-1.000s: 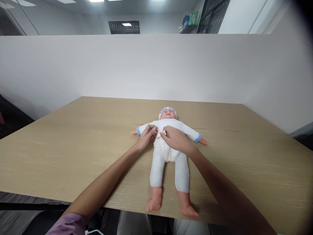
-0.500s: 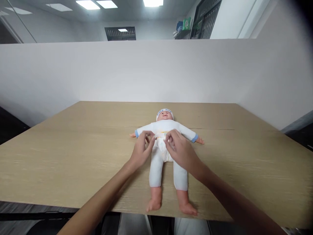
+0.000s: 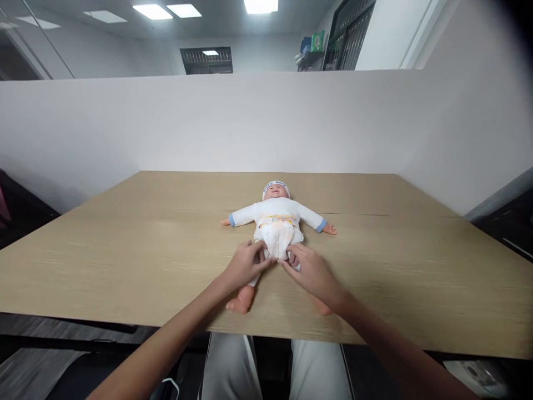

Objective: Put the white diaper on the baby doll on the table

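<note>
A baby doll (image 3: pixel 278 206) in a white suit with blue cuffs and a printed cap lies on its back, head away from me, arms spread. Around its hips is a white diaper (image 3: pixel 278 236) with an orange and yellow printed waistband. My left hand (image 3: pixel 246 263) pinches the diaper's lower edge on the left, near the crotch. On the opposite side, my right hand (image 3: pixel 310 269) has thumb and fingers closed on the matching edge. Both thumbs come close together below the diaper. My hands and forearms hide much of the doll's legs; one foot (image 3: pixel 242 300) shows at the left.
The doll lies on a wide wooden table (image 3: pixel 145 239) with a seam running across it. A white partition (image 3: pixel 266 122) rises behind the table. My own legs (image 3: pixel 233 364) are below the near edge. Dark objects stand beyond both table sides.
Both hands have moved down from the diaper's waist to its crotch edges. The doll's legs are now spread wider, and its feet sit farther from the table's front edge. The view has shifted slightly.
</note>
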`<state>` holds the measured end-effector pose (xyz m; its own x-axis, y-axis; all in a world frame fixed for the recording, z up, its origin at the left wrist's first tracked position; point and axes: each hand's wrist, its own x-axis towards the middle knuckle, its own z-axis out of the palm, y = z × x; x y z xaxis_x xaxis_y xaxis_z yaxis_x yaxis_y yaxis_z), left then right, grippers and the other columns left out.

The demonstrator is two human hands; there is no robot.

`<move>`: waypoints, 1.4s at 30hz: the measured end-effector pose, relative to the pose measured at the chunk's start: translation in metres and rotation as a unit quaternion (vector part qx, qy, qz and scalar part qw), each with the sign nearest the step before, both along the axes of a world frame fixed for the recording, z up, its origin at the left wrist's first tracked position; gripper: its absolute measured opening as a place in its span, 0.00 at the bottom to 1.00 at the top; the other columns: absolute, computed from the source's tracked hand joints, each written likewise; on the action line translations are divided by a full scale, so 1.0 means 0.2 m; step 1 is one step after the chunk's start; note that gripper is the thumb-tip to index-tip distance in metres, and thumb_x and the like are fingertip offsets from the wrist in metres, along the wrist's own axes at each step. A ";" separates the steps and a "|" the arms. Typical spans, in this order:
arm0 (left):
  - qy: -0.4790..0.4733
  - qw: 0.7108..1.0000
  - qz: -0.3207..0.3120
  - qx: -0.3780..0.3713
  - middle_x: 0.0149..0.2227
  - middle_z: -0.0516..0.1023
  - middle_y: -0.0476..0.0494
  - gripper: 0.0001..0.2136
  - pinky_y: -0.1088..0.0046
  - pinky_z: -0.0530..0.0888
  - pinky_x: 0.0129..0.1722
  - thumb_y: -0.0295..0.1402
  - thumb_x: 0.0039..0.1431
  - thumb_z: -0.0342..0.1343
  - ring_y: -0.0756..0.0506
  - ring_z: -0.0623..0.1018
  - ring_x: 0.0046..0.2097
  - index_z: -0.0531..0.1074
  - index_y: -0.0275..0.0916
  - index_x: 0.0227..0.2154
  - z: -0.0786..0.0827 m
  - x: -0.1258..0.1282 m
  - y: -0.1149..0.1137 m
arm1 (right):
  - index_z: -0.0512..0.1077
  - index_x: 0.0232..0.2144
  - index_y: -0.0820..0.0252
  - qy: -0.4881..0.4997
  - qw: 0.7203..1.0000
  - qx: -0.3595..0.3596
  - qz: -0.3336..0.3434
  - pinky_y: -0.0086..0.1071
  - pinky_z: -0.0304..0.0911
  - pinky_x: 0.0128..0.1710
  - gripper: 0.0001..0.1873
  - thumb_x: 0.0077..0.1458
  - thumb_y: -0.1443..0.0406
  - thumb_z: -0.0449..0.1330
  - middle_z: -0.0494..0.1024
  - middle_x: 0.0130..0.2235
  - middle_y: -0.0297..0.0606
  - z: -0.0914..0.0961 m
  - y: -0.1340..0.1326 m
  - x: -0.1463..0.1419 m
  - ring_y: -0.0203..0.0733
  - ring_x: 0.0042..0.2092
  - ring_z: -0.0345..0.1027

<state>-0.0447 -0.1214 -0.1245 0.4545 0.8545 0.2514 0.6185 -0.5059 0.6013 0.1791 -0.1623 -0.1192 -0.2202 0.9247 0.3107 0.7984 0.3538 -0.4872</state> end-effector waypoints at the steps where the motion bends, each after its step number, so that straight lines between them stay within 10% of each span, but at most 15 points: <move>1: 0.010 1.000 0.001 0.006 0.29 0.69 0.49 0.17 0.68 0.64 0.37 0.49 0.65 0.60 0.43 0.69 0.36 0.69 0.41 0.30 0.00 0.01 0.01 | 0.67 0.29 0.56 -0.003 1.000 0.004 -0.001 0.33 0.56 0.34 0.11 0.64 0.62 0.63 0.73 0.32 0.32 -0.01 0.00 -0.01 0.40 0.33 0.67; 9: -0.002 0.998 -0.046 0.051 0.28 0.66 0.51 0.15 0.69 0.65 0.39 0.40 0.66 0.59 0.46 0.68 0.34 0.66 0.40 0.26 -0.04 -0.01 0.12 | 0.73 0.41 0.55 0.016 1.000 0.019 0.001 0.35 0.62 0.41 0.03 0.64 0.67 0.61 0.76 0.44 0.37 -0.07 0.02 -0.01 0.42 0.40 0.71; 16: -0.103 0.989 -0.075 0.073 0.48 0.74 0.41 0.06 0.66 0.69 0.51 0.35 0.67 0.58 0.42 0.73 0.50 0.70 0.40 0.34 -0.08 -0.01 0.16 | 0.70 0.40 0.55 0.021 1.000 0.018 0.011 0.36 0.62 0.42 0.05 0.62 0.66 0.62 0.77 0.44 0.38 -0.03 0.06 -0.04 0.45 0.43 0.71; 33: -0.119 0.992 -0.038 -0.010 0.34 0.71 0.48 0.06 0.68 0.67 0.43 0.35 0.64 0.60 0.43 0.69 0.42 0.68 0.41 0.36 -0.07 -0.01 0.15 | 0.68 0.43 0.53 0.140 0.986 -0.056 -0.074 0.33 0.59 0.32 0.12 0.59 0.60 0.64 0.71 0.28 0.28 -0.10 0.12 -0.04 0.41 0.29 0.67; 42: -0.249 0.961 -0.001 -0.118 0.39 0.68 0.50 0.17 0.72 0.69 0.40 0.40 0.60 0.64 0.48 0.70 0.39 0.61 0.42 0.41 -0.13 -0.02 0.18 | 0.63 0.44 0.53 0.242 0.965 -0.048 -0.095 0.33 0.62 0.30 0.19 0.56 0.57 0.66 0.81 0.38 0.33 -0.11 0.14 -0.02 0.37 0.27 0.67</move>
